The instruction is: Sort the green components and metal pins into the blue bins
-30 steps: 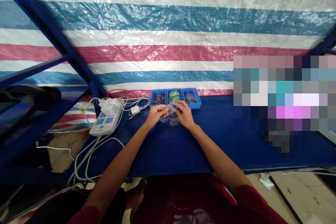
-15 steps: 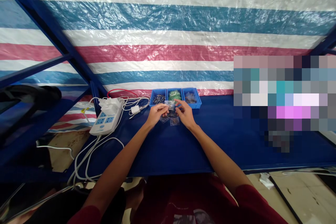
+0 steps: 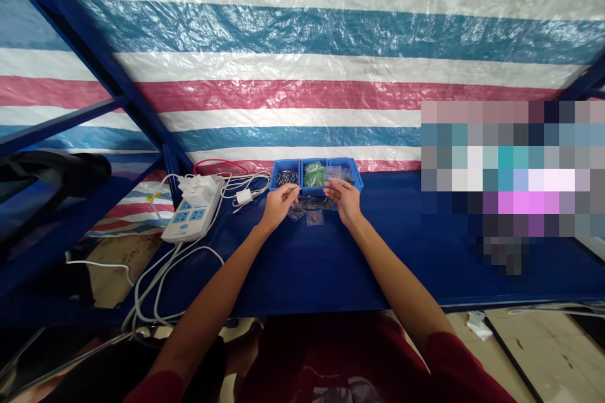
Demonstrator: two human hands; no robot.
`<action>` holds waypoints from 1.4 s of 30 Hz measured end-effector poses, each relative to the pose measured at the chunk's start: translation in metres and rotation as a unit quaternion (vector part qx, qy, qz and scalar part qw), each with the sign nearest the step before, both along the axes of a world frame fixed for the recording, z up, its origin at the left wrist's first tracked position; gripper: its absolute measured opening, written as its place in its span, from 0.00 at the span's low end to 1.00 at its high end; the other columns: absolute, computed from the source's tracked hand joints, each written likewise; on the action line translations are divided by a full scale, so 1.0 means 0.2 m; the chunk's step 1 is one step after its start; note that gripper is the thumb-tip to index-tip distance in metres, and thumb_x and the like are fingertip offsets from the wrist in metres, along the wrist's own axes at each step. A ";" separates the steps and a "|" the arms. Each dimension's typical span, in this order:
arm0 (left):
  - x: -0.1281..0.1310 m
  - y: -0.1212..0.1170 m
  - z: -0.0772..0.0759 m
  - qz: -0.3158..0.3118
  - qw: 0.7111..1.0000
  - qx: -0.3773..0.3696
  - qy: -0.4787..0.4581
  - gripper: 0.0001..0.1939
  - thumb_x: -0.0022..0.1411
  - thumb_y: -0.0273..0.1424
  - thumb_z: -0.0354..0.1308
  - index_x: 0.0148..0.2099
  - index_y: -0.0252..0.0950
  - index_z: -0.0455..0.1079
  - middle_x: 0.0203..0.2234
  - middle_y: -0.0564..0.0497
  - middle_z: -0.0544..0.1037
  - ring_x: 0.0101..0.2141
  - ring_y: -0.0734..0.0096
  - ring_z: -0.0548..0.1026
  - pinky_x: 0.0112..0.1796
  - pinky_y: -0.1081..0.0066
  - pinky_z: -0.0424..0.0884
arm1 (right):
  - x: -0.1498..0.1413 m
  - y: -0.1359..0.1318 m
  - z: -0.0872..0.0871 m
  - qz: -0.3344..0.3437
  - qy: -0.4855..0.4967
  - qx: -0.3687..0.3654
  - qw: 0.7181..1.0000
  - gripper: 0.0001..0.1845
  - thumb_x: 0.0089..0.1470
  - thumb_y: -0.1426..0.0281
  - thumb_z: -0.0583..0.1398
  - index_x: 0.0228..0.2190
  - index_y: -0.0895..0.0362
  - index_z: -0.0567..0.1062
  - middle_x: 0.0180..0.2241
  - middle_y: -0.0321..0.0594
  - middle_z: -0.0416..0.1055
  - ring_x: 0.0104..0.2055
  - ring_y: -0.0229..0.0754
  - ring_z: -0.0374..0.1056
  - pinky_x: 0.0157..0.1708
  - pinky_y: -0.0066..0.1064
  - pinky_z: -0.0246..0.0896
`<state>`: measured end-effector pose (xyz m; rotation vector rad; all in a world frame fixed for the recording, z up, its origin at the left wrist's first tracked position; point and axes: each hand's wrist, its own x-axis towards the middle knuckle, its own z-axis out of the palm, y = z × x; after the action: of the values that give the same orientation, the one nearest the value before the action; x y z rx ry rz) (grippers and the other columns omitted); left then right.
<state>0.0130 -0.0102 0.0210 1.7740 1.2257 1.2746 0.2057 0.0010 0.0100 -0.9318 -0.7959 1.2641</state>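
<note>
Pinching small, clear, flat plastic bag (image 3: 333, 172) in right hand (image 3: 343, 199), just beyond it, by right edge of green-filled blue plastic bin (image 3: 312, 191). Farther from left hand (image 3: 278, 204), left of bin; can't tell what's gripped there.

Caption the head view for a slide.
Right hand holding a clear bag by three blue bins, left hand beside more bags.

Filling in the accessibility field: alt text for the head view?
A person's right hand holds a small clear bag by the rightmost of three blue bins; the left hand is pinched near the leftmost. Other small bags lie in front of the bins on a blue table, with a white power strip at left.
</note>
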 end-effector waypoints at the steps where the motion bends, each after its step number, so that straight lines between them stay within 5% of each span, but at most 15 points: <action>1: -0.01 0.00 -0.01 0.008 0.999 0.018 0.036 0.15 0.61 0.42 0.55 0.37 0.35 0.73 0.20 0.54 0.73 0.21 0.74 0.68 0.27 0.74 0.65 | 0.01 0.00 0.00 -0.007 0.042 -0.006 0.999 0.14 0.45 0.63 0.65 0.34 0.57 0.72 0.34 0.43 0.78 0.35 0.45 0.76 0.38 0.36 0.74; 6: -0.06 0.03 -0.03 0.004 0.973 0.078 0.218 0.12 0.61 0.37 0.54 0.37 0.37 0.76 0.24 0.51 0.77 0.25 0.69 0.72 0.31 0.71 0.63 | 0.01 0.00 0.01 -0.049 0.083 0.020 0.995 0.26 0.47 0.68 0.63 0.49 0.54 0.65 0.41 0.42 0.76 0.38 0.42 0.76 0.43 0.38 0.73; 10: -0.09 0.04 -0.03 -0.035 0.956 0.055 0.286 0.10 0.59 0.37 0.58 0.36 0.38 0.77 0.27 0.50 0.77 0.26 0.68 0.71 0.31 0.71 0.62 | 0.00 -0.02 0.01 -0.077 -0.121 0.051 0.988 0.18 0.50 0.66 0.58 0.44 0.58 0.71 0.37 0.41 0.76 0.27 0.39 0.73 0.31 0.34 0.71; 12: -0.10 0.04 -0.03 -0.044 0.953 0.040 0.296 0.10 0.56 0.38 0.60 0.36 0.39 0.77 0.27 0.51 0.76 0.25 0.68 0.71 0.31 0.71 0.62 | 0.01 -0.04 0.02 -0.089 -0.269 0.068 0.957 0.13 0.51 0.67 0.56 0.38 0.58 0.75 0.34 0.41 0.75 0.26 0.39 0.70 0.31 0.33 0.68; 16: -0.10 0.05 -0.06 -0.057 0.948 0.030 0.310 0.10 0.54 0.38 0.62 0.36 0.39 0.77 0.28 0.50 0.75 0.27 0.67 0.71 0.31 0.71 0.62 | 0.02 -0.06 0.02 -0.036 -0.533 0.049 0.844 0.06 0.51 0.70 0.58 0.29 0.55 0.77 0.29 0.40 0.75 0.32 0.44 0.71 0.35 0.34 0.63; 19: -0.09 0.05 -0.07 -0.066 0.949 0.033 0.307 0.10 0.54 0.39 0.62 0.35 0.38 0.76 0.29 0.50 0.74 0.29 0.65 0.71 0.32 0.70 0.63 | 0.01 -0.06 0.01 0.032 -0.623 0.037 0.781 0.02 0.49 0.71 0.62 0.27 0.54 0.77 0.28 0.40 0.75 0.35 0.45 0.71 0.34 0.32 0.61; 22: -0.08 0.05 -0.08 -0.067 0.952 0.041 0.296 0.12 0.56 0.41 0.61 0.35 0.38 0.76 0.29 0.49 0.74 0.29 0.65 0.71 0.33 0.69 0.64 | 0.00 -0.05 -0.01 0.058 -0.645 0.066 0.759 0.03 0.48 0.71 0.64 0.30 0.53 0.78 0.29 0.39 0.75 0.35 0.44 0.71 0.33 0.30 0.59; 29: -0.09 0.04 -0.08 -0.091 0.951 0.026 0.294 0.19 0.46 0.45 0.68 0.35 0.38 0.73 0.30 0.50 0.73 0.32 0.62 0.71 0.37 0.66 0.67 | -0.02 -0.06 -0.02 0.064 -0.662 0.063 0.744 0.04 0.50 0.69 0.63 0.32 0.53 0.78 0.29 0.40 0.76 0.35 0.44 0.71 0.31 0.29 0.58; 35: -0.08 0.06 -0.08 -0.126 0.963 -0.005 0.239 0.13 0.51 0.42 0.64 0.33 0.37 0.72 0.23 0.53 0.72 0.26 0.68 0.69 0.31 0.70 0.65 | -0.04 -0.07 -0.02 0.064 -0.652 0.064 0.752 0.04 0.51 0.69 0.62 0.31 0.53 0.78 0.29 0.40 0.76 0.34 0.44 0.71 0.31 0.29 0.59; 38: -0.06 0.03 -0.05 -0.111 0.977 -0.009 0.184 0.11 0.52 0.38 0.63 0.33 0.36 0.73 0.22 0.54 0.72 0.25 0.71 0.69 0.30 0.71 0.65 | -0.04 -0.08 -0.01 0.056 -0.622 0.074 0.778 0.05 0.53 0.68 0.61 0.30 0.53 0.78 0.29 0.39 0.76 0.33 0.43 0.70 0.32 0.29 0.59; 42: -0.01 -0.01 -0.01 0.003 0.997 0.036 0.067 0.09 0.54 0.36 0.62 0.35 0.36 0.73 0.26 0.53 0.73 0.28 0.71 0.70 0.33 0.71 0.66 | -0.05 -0.07 -0.01 0.077 -0.506 0.158 0.844 0.17 0.59 0.60 0.54 0.31 0.55 0.78 0.29 0.38 0.76 0.31 0.39 0.68 0.33 0.28 0.59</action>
<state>0.0118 -0.0127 0.0181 1.9364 1.2738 1.2348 0.1965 -0.0130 0.0078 -1.2678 -1.8761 0.6501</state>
